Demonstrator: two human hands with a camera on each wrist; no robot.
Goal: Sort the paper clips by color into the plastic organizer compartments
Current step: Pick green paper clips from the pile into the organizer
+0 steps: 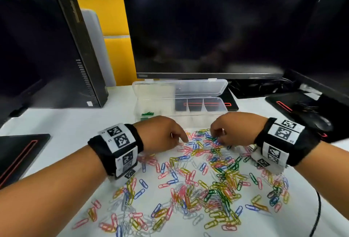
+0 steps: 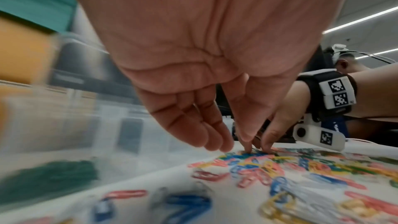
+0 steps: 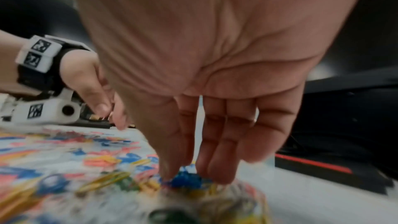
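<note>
Palms down, both hands dip into the far edge of the scattered paper clips (image 1: 198,176): the left hand (image 1: 160,133) touches them with relaxed, straight fingers, while the right hand (image 1: 232,129) pinches a blue clip (image 3: 185,179). Just beyond, the open plastic organizer (image 1: 181,104) sits on the white counter (image 1: 75,123), green clips (image 1: 147,113) in its left compartment; bare counter lies left of the pile.

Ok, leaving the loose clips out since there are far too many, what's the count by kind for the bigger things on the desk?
Clear plastic organizer: 1
Black stands with a red stripe: 3
Computer tower: 1
Mouse: 1
Total: 6
</note>
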